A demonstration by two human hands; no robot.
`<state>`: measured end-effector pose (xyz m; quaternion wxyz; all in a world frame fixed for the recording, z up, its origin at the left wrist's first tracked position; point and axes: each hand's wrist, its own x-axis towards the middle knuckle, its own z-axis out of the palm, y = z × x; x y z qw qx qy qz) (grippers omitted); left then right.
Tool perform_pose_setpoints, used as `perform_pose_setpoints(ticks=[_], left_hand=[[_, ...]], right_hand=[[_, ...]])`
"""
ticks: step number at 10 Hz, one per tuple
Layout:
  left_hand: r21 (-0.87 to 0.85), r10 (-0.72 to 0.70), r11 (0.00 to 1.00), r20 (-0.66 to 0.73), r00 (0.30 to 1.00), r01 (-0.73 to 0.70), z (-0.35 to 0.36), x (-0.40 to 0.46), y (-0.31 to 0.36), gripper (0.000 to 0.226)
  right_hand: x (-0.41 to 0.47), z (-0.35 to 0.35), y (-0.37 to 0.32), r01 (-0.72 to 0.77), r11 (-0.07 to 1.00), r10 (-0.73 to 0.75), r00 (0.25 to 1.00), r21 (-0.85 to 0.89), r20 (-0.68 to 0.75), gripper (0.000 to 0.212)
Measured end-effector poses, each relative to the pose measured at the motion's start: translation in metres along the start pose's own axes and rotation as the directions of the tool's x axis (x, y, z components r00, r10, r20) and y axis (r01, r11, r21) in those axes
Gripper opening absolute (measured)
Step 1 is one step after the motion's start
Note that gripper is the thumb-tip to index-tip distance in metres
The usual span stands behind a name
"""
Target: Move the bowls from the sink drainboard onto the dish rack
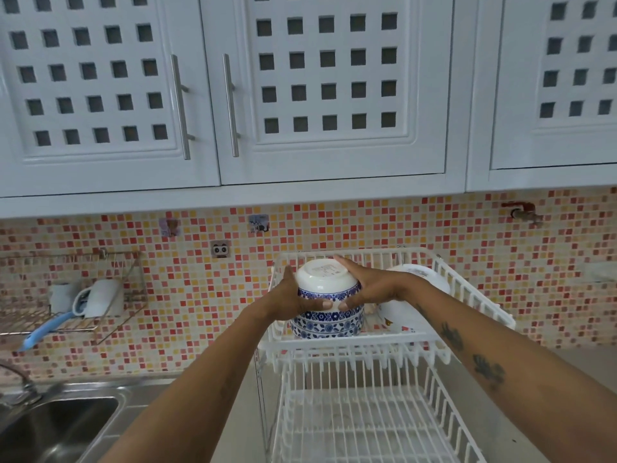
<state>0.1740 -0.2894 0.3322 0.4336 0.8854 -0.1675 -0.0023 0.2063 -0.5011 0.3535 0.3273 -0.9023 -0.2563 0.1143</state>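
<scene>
Both hands, left hand (pixel 293 297) and right hand (pixel 369 289), pinch the upturned bowls (pixel 325 295); the stack may slip toward six o'clock off the dish rack (pixel 467 289).

Left hand (pixel 287 297), right hand (pixel 369 287) clasp upturned bowl (pixel 325 279) over stacked bowls (pixel 327 324), rack (pixel 467 295) top tier.

white lattice cabinets (pixel 320 88) above orange mosaic tile wall (pixel 207 295).
</scene>
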Motion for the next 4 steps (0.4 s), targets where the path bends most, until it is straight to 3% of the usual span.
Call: perform_pose_setpoints(ticks=[1,2,4], left_hand=[[0.058,-0.083,0.995,-0.067,0.994,0.087,0.004,-0.02,0.006,0.126],[0.126,-0.037,0.991,-0.107,0.994,0.05,0.002,-0.047,0.017,0.113],[0.278,0.022,0.96,-0.212,0.977,0.038,-0.011,-0.095,0.03,0.097]], right_hand=[[-0.017,0.012,0.003,0.028,1.0,-0.029,0.99,-0.011,-0.135,0.108],[-0.039,0.016,0.001,0.021,0.999,-0.013,0.966,0.029,-0.257,0.093],[-0.086,0.013,-0.015,-0.128,0.991,0.134,0.853,0.047,-0.505,0.062]])
